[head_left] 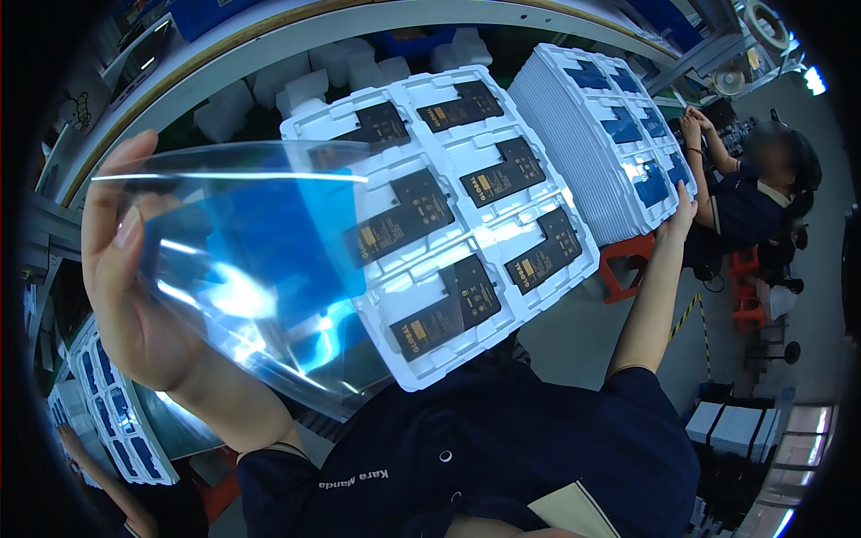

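My left hand (134, 278), raised at the left, grips the edge of a clear plastic sheet (179, 229) with a bright blue film area (269, 238). The sheet bows and reflects light, overlapping the left side of a white plastic tray (587, 255). Several flat black batteries (446, 309) with gold print lie in the tray's compartments. My right hand (679, 215) holds the near right corner of a tall stack of white trays (560, 148). Blue-covered pieces (621, 125) fill the top tray of that stack. The right fingertips are at its edge; the grip is partly hidden.
White foam blocks (327, 67) sit behind the tray, under a shelf edge (242, 63). Red stools (625, 269) stand at the right. A co-worker (762, 202) works at far right; another person's forearm (99, 480) is by a filled tray (112, 403) at lower left.
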Tool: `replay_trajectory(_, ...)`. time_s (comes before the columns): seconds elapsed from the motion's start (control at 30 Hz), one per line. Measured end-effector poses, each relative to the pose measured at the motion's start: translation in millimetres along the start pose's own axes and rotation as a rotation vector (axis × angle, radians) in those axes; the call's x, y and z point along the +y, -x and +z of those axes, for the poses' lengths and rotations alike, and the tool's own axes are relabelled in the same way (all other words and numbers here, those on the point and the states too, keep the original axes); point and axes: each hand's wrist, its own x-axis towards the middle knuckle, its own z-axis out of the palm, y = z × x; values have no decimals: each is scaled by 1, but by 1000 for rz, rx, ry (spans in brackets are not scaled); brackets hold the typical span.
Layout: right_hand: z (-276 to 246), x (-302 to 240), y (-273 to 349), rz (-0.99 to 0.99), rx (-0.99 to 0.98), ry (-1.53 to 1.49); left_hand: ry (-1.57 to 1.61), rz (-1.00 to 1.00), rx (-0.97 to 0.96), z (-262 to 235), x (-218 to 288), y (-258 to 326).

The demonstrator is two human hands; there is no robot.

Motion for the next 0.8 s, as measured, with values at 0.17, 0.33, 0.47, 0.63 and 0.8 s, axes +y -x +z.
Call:
replay_trajectory(0.17, 1, -1, 18, 12, -35, 40, 5, 19, -21, -5, 4, 2)
replay_trajectory(0.33, 6, -4, 20, -19, 2, 94, -29, 61, 32, -2, 4, 2)
replay_trajectory(0.47, 39, -39, 80, -285, 4, 235, -41, -124, -177, 12, 11, 4)
replay_trajectory(0.63, 150, -94, 251, -10, -779, -141, -44, -181, -384, 31, 1, 8)
replay_trajectory(0.8, 185, -81, 311, 767, -1252, -421, -104, -242, -497, 38, 0, 10)
